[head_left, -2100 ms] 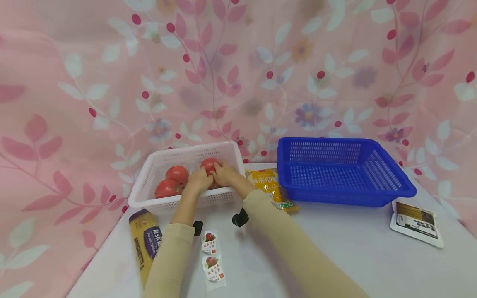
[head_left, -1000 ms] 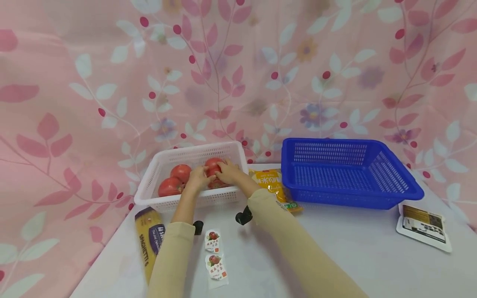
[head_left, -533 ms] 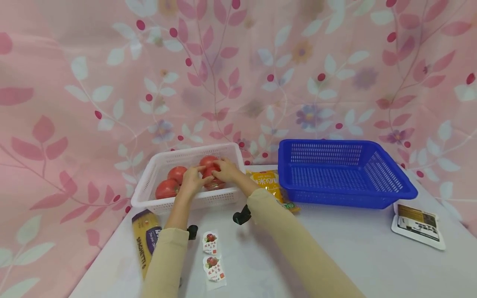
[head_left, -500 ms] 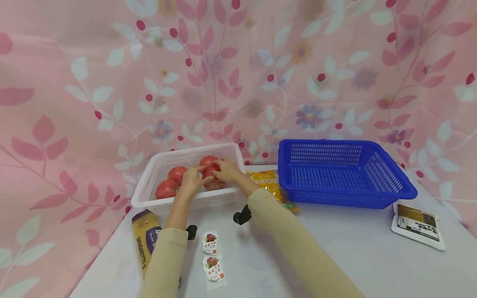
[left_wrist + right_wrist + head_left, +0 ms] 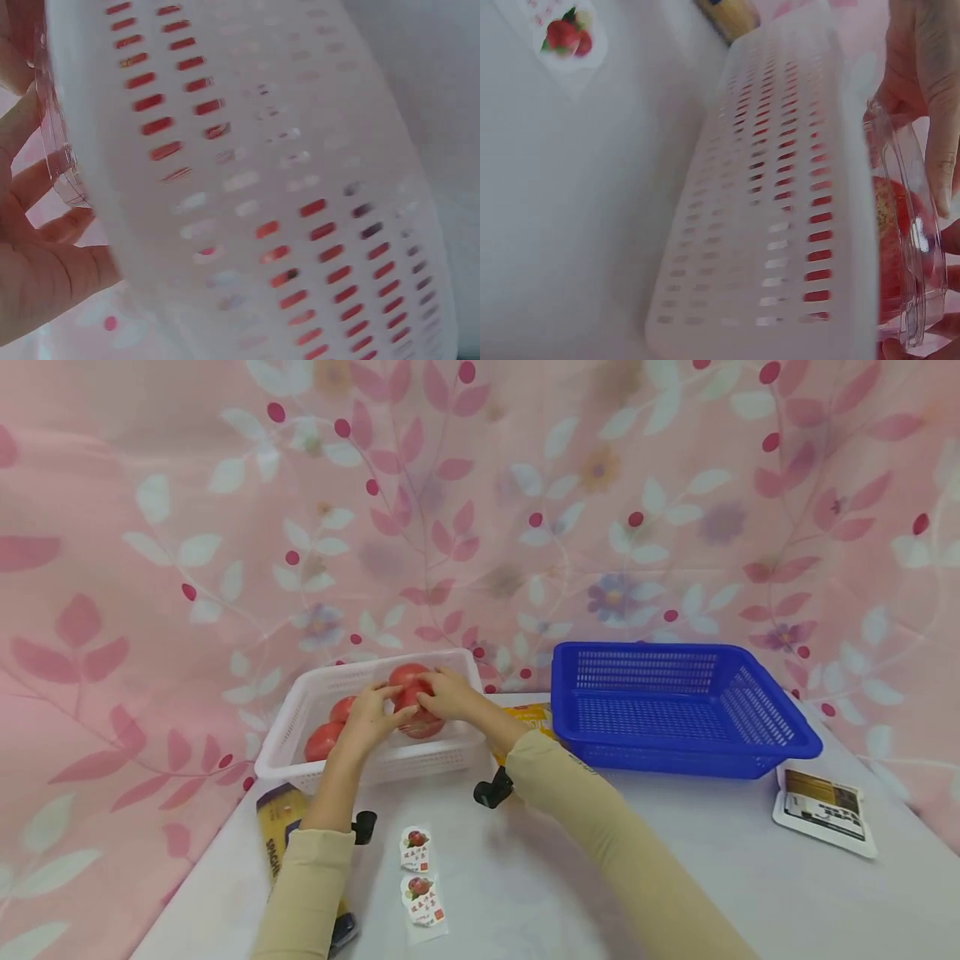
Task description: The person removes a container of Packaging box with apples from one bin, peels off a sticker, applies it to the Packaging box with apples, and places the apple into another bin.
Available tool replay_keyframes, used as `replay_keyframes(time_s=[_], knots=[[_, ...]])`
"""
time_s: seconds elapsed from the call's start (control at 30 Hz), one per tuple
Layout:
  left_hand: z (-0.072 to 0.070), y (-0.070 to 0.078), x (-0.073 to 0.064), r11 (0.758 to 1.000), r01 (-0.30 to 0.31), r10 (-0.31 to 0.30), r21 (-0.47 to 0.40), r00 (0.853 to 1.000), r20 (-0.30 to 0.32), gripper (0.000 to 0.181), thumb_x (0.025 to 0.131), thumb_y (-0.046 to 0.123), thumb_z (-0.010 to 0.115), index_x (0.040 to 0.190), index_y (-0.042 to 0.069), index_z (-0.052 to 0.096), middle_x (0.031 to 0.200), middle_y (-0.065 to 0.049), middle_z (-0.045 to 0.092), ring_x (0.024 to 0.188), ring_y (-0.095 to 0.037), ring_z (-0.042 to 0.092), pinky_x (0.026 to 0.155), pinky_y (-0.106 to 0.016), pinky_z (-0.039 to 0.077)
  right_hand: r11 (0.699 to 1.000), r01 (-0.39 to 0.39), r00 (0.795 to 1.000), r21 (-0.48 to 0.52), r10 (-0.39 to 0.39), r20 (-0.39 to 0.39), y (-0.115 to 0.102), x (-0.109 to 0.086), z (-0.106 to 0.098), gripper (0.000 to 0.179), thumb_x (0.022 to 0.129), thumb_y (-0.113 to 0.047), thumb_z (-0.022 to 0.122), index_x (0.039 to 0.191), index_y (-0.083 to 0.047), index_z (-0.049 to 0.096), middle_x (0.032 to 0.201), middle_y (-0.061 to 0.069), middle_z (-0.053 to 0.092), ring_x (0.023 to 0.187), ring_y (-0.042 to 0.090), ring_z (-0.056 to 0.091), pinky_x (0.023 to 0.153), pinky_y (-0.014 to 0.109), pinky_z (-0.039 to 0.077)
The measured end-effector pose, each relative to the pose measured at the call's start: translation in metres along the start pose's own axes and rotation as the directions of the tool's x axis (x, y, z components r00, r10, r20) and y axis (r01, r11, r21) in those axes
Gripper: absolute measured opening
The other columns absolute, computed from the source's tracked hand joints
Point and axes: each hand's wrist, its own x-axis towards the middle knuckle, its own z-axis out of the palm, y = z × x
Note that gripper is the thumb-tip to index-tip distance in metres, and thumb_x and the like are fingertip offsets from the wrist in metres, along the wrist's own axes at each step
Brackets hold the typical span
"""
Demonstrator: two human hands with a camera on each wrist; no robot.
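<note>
Both my hands hold a clear plastic box (image 5: 907, 247) of red tomatoes (image 5: 418, 714) over the right part of a white mesh basket (image 5: 281, 747). From the left side, my left hand (image 5: 367, 718) grips the box, its thumb at the front near the basket rim. My right hand (image 5: 457, 697) grips the opposite side with curled fingers. In the left wrist view the box's clear edge (image 5: 67, 176) shows past the basket rim beside my left hand's fingers. More red tomatoes (image 5: 322, 742) lie in the basket's left part, partly hidden by my left hand.
A blue mesh basket (image 5: 678, 752) stands to the right. Between the baskets is a yellow bag (image 5: 531, 717), partly covered by my right arm. A spaghetti pack (image 5: 279, 818) lies at front left, apple stickers (image 5: 422, 893) at front centre, a white-edged pouch (image 5: 825, 810) at far right.
My hands have spread around the box and raised it slightly toward the basket rim. My left hand has shifted left and now covers more of the other tomatoes. The view has turned slightly.
</note>
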Motion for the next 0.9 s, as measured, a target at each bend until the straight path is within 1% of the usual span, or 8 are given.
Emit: replay_keyframes(time_s=[0.13,0.27,0.43,0.6,0.67,0.73,0.83,0.9], knots=[[-0.010,0.012,-0.006,1.000,0.006,-0.006,0.006,1.000,-0.003,0.062,0.083,0.037,0.066,0.131,0.001,0.049,0.138,-0.026,0.034,0.124,-0.045,0.030,0.096,-0.060,0.028,1.000,-0.010,1.000,-0.010,0.009,-0.006,-0.007,-0.007,-0.015,0.043,0.093,-0.025,0.049,0.133,-0.008,0.047,0.134,0.015,0.046,0.129,0.028,0.034,0.101,0.047,0.032],[-0.012,0.026,-0.013,1.000,-0.005,0.005,0.017,1.000,-0.022,0.064,0.082,0.042,0.065,0.131,0.003,0.050,0.137,-0.025,0.037,0.125,-0.042,0.031,0.096,-0.061,0.029,0.999,-0.013,1.000,0.040,0.014,-0.027,-0.007,-0.021,-0.028,0.042,0.093,-0.024,0.050,0.132,-0.008,0.048,0.135,0.015,0.044,0.128,0.029,0.035,0.100,0.048,0.033],[-0.012,0.047,-0.024,0.997,-0.065,0.067,0.036,0.995,-0.069,0.061,0.082,0.043,0.065,0.128,0.004,0.053,0.138,-0.025,0.037,0.126,-0.042,0.032,0.096,-0.061,0.029,0.997,-0.017,0.996,0.073,0.023,-0.082,-0.003,-0.042,-0.043,0.043,0.092,-0.023,0.051,0.132,-0.008,0.048,0.138,0.018,0.040,0.124,0.033,0.040,0.098,0.047,0.036],[-0.009,0.066,-0.033,0.993,-0.112,0.114,0.023,0.986,-0.118,0.059,0.082,0.043,0.065,0.127,0.007,0.055,0.138,-0.022,0.038,0.125,-0.041,0.035,0.095,-0.058,0.033,0.995,-0.012,0.992,0.097,0.024,-0.124,0.000,-0.064,-0.058,0.044,0.092,-0.024,0.051,0.132,-0.009,0.048,0.140,0.020,0.037,0.125,0.036,0.037,0.097,0.051,0.035],[-0.007,0.074,-0.037,0.990,-0.141,0.144,0.028,0.979,-0.141,0.057,0.082,0.043,0.066,0.127,0.009,0.056,0.137,-0.022,0.039,0.124,-0.041,0.037,0.093,-0.057,0.036,0.993,-0.002,0.991,0.117,0.018,-0.134,0.000,-0.075,-0.064,0.044,0.091,-0.024,0.051,0.133,-0.008,0.048,0.141,0.019,0.035,0.126,0.036,0.036,0.096,0.051,0.035],[-0.004,0.080,-0.041,0.983,-0.177,0.184,0.056,0.969,-0.164,0.055,0.082,0.042,0.065,0.127,0.010,0.056,0.136,-0.022,0.041,0.122,-0.042,0.039,0.091,-0.056,0.039,0.991,0.007,0.989,0.132,0.012,-0.148,0.000,-0.088,-0.069,0.045,0.091,-0.024,0.052,0.133,-0.008,0.047,0.142,0.018,0.033,0.128,0.036,0.033,0.097,0.052,0.034],[0.004,0.088,-0.047,0.965,-0.233,0.253,0.115,0.947,-0.197,0.053,0.083,0.042,0.064,0.126,0.013,0.057,0.135,-0.021,0.043,0.118,-0.042,0.043,0.089,-0.053,0.042,0.992,0.030,0.983,0.120,-0.008,-0.182,0.002,-0.107,-0.074,0.046,0.091,-0.025,0.053,0.133,-0.008,0.047,0.142,0.018,0.033,0.129,0.036,0.032,0.098,0.054,0.032],[0.010,0.092,-0.053,0.953,-0.271,0.294,0.134,0.932,-0.211,0.052,0.083,0.042,0.064,0.126,0.013,0.057,0.134,-0.022,0.043,0.117,-0.042,0.044,0.088,-0.053,0.042,0.994,0.035,0.980,0.105,-0.013,-0.200,0.004,-0.121,-0.076,0.047,0.091,-0.026,0.053,0.134,-0.008,0.047,0.142,0.019,0.033,0.129,0.036,0.031,0.096,0.054,0.033]])
